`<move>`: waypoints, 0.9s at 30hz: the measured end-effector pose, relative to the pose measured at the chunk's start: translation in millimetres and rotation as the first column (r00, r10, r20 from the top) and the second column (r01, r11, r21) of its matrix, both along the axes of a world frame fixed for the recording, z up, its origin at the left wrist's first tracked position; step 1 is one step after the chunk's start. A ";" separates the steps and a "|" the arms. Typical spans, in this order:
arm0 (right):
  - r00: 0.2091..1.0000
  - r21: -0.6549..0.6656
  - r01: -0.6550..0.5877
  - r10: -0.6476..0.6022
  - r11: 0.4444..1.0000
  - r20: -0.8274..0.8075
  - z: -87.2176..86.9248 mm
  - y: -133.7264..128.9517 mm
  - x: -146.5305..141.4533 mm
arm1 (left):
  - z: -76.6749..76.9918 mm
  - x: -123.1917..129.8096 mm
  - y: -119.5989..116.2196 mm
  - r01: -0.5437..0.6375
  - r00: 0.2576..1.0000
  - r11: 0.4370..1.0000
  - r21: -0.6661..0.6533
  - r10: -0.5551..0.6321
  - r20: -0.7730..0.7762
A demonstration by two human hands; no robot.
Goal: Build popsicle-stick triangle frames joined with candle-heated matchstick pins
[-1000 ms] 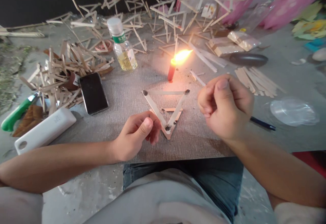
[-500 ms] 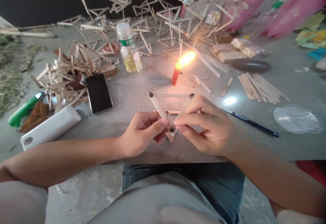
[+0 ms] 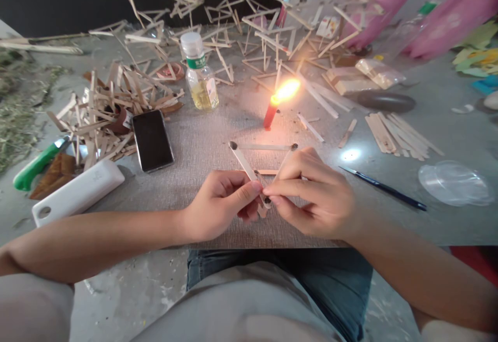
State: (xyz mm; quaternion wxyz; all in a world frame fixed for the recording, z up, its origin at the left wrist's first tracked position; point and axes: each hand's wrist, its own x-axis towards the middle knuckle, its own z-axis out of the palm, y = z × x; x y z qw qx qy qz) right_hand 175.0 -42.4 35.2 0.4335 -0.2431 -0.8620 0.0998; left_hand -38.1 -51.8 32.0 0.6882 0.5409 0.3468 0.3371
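Note:
Between my hands is a triangular frame of flat wooden sticks (image 3: 246, 162), with dark blobs at its corners. My left hand (image 3: 227, 202) is closed, its thumb and fingers pinching the frame's left stick near the lower corner. With thumb and fingertips, my right hand (image 3: 317, 194) grips the right side by that same corner. A second layer of sticks (image 3: 267, 172) shows just beneath the upper triangle; my fingers hide part of it. Beyond the frame a short red candle (image 3: 270, 114) stands upright on the table, burning with a bright flame (image 3: 287, 91) that leans right.
At left are a black phone (image 3: 152, 141), a white power bank-like block (image 3: 80, 191), a green-handled tool (image 3: 41, 164) and a stick pile (image 3: 112, 98). A bottle (image 3: 201, 85) stands behind. Stick structures (image 3: 268, 25) fill the back. At right lie loose sticks (image 3: 397, 134) and a pen (image 3: 383, 188).
The hands and the frame's lower corner have shifted very slightly right. Both hands keep their pinch on the sticks, and the candle still burns.

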 end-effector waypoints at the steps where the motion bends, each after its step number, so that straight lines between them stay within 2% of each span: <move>1: 1.000 0.003 -0.002 0.002 1.000 0.014 1.0 -0.7 0.4 | 0.3 0.1 -0.1 0.006 1.000 1.000 -0.005 -0.006 0.000; 6: 0.999 0.023 -0.015 0.014 1.000 0.052 0.9 -4.0 4.7 | 0.8 0.2 -0.2 0.001 1.000 1.000 -0.025 -0.001 0.015; 10: 0.998 0.115 -0.026 0.020 0.993 0.053 -4.7 -4.1 8.4 | -0.2 -0.3 -0.9 -0.014 1.000 0.999 -0.044 0.014 -0.009; 14: 0.992 0.181 -0.021 -0.002 0.983 0.124 -8.0 -2.8 10.4 | -1.3 -0.5 -1.9 -0.029 0.999 0.997 -0.074 0.026 -0.043; 18: 0.992 0.218 -0.001 -0.026 0.976 0.124 -5.8 -4.6 9.4 | -0.4 -0.7 -3.4 -0.062 0.997 0.998 -0.019 0.061 -0.050; 21: 0.996 0.022 -0.035 0.036 0.999 -0.077 -1.2 -9.6 8.1 | 1.7 -0.8 -5.9 -0.103 0.993 0.993 0.063 0.106 -0.048; 23: 0.977 -0.185 -0.024 -0.016 0.982 -0.211 1.8 -13.2 6.3 | 2.2 -1.0 -8.1 -0.139 0.988 0.983 0.118 0.146 -0.054; 25: 0.965 -0.413 -0.029 -0.082 0.910 -0.250 3.5 -15.5 2.5 | 1.3 -1.3 -10.4 -0.172 0.980 0.968 0.182 0.186 -0.067; 27: 0.965 -0.607 -0.105 -0.068 0.787 -0.254 3.4 -16.0 -3.4 | -0.6 -1.7 -12.5 -0.190 0.973 0.948 0.254 0.216 -0.080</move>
